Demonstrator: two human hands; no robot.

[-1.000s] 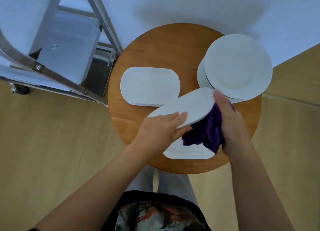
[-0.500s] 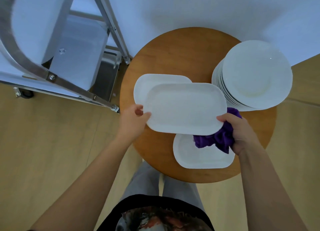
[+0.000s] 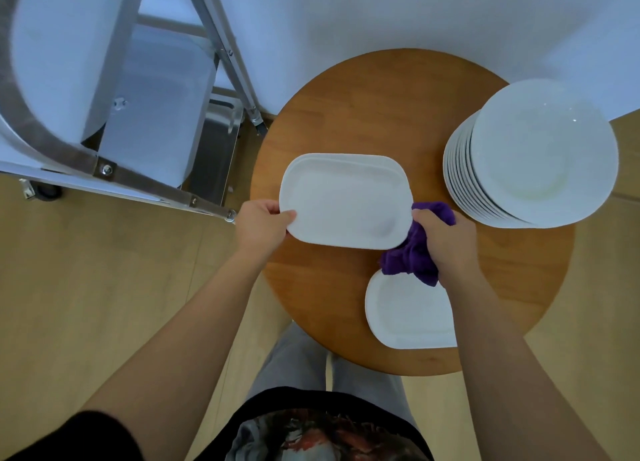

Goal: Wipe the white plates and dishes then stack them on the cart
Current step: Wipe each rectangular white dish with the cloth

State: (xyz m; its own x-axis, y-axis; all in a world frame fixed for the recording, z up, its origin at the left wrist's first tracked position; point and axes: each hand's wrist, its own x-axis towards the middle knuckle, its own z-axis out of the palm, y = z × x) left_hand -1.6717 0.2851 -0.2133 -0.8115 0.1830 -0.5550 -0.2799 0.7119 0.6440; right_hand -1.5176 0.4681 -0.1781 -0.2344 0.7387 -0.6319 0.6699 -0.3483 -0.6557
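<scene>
both hands on one white dish (image 3: 344,202) above the round table (image 3: 381,107)
left hand (image 3: 259,227) pinches its left rim — right hand (image 3: 446,241) grips its right rim, purple cloth (image 3: 412,253) bunched in the fingers.

Both bare forearms reach forward. Left hand (image 3: 260,228) — thumb on top, fingers curled under — pinches the dish (image 3: 344,201) edge. Right hand (image 3: 446,241) grips the cloth (image 3: 412,253) at its opposite edge.

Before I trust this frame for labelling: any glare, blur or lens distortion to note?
Head view: small specular glints on the stack of round plates; the cart frame at left bows from the wide-angle lens and looks slightly smeared; the held rectangular dish, purple cloth and both hands are sharp; lighting soft, shadows faint.
</scene>
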